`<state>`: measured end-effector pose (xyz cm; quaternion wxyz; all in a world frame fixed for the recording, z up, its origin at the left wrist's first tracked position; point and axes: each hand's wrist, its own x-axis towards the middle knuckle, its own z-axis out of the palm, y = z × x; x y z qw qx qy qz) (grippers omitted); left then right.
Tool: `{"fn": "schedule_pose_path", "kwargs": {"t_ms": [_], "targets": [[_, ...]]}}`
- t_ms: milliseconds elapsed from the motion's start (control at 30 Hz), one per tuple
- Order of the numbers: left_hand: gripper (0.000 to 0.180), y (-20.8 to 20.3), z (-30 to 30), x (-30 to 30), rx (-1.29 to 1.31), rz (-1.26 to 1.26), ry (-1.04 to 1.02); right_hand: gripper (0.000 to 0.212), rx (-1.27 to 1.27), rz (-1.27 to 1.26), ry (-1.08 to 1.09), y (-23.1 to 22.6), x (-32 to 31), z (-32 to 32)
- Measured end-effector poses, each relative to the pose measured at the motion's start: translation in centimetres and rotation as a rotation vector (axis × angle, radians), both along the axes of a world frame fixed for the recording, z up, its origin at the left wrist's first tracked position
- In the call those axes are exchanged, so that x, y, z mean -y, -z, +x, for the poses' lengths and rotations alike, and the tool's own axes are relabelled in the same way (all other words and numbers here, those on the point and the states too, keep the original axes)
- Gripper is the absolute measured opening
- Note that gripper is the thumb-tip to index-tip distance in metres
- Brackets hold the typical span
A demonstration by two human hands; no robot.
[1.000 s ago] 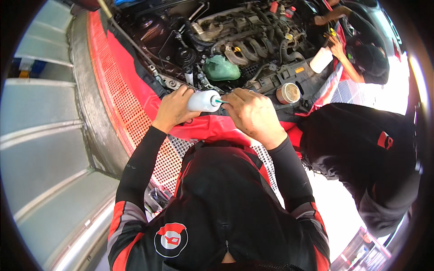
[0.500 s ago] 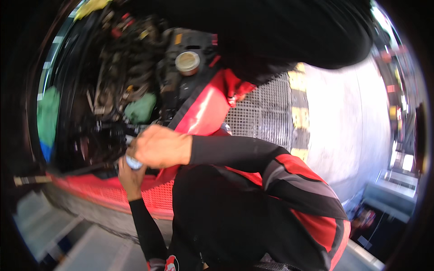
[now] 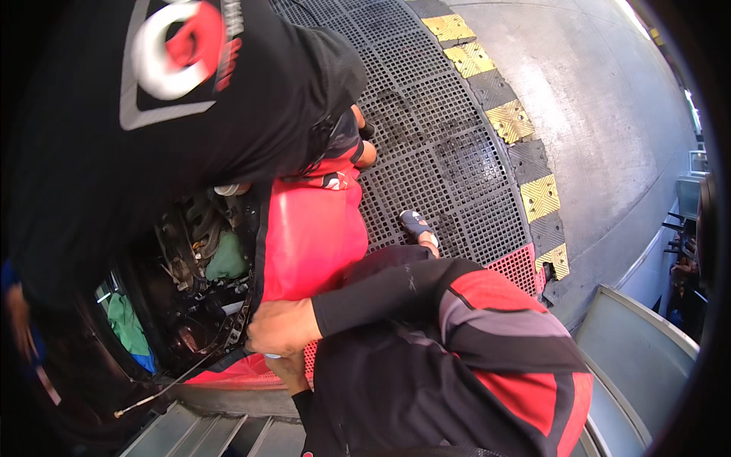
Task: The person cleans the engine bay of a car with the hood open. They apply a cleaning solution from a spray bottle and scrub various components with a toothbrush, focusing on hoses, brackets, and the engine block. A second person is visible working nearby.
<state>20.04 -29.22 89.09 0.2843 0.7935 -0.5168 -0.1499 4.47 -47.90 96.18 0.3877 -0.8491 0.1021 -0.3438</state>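
Note:
My right hand is closed, its back turned up, over the front corner of a car's engine bay. Just below it is my left hand, partly covered by the right one. A small pale blue edge of a round thing shows between the two hands; both seem closed on it, and its kind cannot be made out. Beside them runs the bay's edge, with a bright red fender. Inside the engine bay, a green cloth lies among dark engine parts.
A person in a black shirt leans across the bay, hiding much of it. A white-lidded container shows under that person. A thin rod sticks out at the front. Black grating covers the floor, edged by a yellow-and-black ramp.
My view has swung toward the floor at the right. Both hands, with the pale blue round thing, have drawn in closer to my body. The other person now covers more of the bay.

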Motion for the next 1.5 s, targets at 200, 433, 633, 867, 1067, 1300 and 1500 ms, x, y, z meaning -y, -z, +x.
{"fn": "schedule_pose_path", "kwargs": {"t_ms": [200, 433, 633, 867, 1067, 1300, 1500], "targets": [[0.075, 2.7, -7.5, -2.9, -0.108, 0.231, -0.058, 0.019, -0.267, 0.150, -0.278, 3.7, 1.0, -7.2], [0.073, 2.8, -10.6, -4.7, -0.148, 0.329, -0.133, 0.024, -0.217, 0.158, -0.330, 3.9, 1.9, -11.2], [0.072, 2.2, -10.8, -5.7, -0.121, 0.262, -0.153, 0.024, -0.409, 0.042, -0.364, 2.3, 1.0, -9.8], [0.070, -1.4, -7.6, -2.6, 0.222, 0.105, 0.005, 0.022, -0.267, -0.089, -0.390, 0.1, 1.4, -7.0], [0.073, -4.4, -0.5, -2.9, 0.399, 0.054, -0.091, 0.023, -0.342, -0.307, -0.347, -4.5, 0.6, -0.7], [0.064, -4.6, 10.9, -4.8, 0.364, -0.069, -0.107, 0.020, -0.434, -0.547, -0.216, -9.5, -3.1, 8.5], [0.069, -3.4, 18.2, -4.2, 0.308, -0.032, -0.069, 0.028, -0.442, -0.747, -0.006, -11.8, -4.1, 12.8]]}}
